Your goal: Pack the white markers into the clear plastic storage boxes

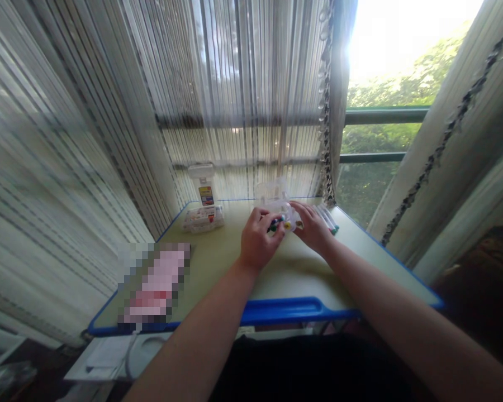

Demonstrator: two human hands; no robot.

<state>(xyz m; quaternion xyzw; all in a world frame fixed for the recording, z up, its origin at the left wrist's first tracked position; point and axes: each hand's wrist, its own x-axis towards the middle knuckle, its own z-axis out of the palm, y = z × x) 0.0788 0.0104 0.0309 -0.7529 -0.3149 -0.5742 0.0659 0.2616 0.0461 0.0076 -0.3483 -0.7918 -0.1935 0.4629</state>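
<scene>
My left hand is closed around a small bunch of marker pens with dark, green and teal ends, partly hidden by the fingers. My right hand grips the side of a clear plastic case, its fingers bent over the edge. The case's see-through lid stands raised at the back. A yellow end shows between the two hands. Just right of my right hand, several clear-barrelled markers with green ends lie on the table.
A pale table with a blue rim stands before curtains and a window. At the back left are a clear box with coloured print and an upright clear container. A blurred-out pink object lies near the left edge.
</scene>
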